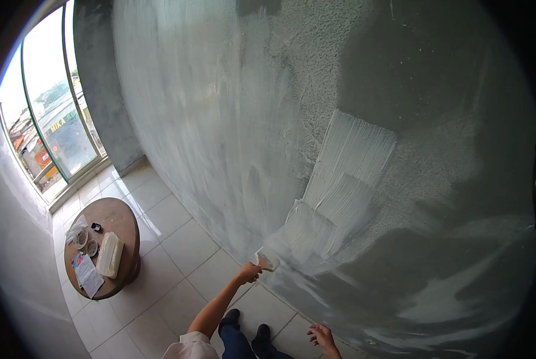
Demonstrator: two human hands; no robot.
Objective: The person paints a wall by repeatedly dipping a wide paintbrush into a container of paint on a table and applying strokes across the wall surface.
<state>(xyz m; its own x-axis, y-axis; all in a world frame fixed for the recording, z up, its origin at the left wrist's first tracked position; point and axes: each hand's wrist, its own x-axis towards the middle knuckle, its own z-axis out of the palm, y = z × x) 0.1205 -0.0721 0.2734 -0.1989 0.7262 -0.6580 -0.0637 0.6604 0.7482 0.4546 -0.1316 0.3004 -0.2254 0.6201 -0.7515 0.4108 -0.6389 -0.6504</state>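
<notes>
My left hand [248, 273] grips the handle of a wide, flat paintbrush [267, 261] low beside the wall. Whitish coating covers the brush head, which is at or very near the wall surface; actual contact is hard to tell. Just above and to the right of it, a fresh white streaky patch [346, 166] runs up the grey plastered wall [407, 98]. Nothing is held in my right hand [322, 339], which hangs near the bottom of the view with its fingers loosely bent and apart.
Left of me stands a round brown table [126, 251] bearing a long cream block [110, 255], bowls [91, 247], papers [87, 276], a plastic bag [76, 229] and a small black object [96, 227]. Pale floor tiles [160, 296] meet the wall. A glazed door or window [55, 107] is beyond.
</notes>
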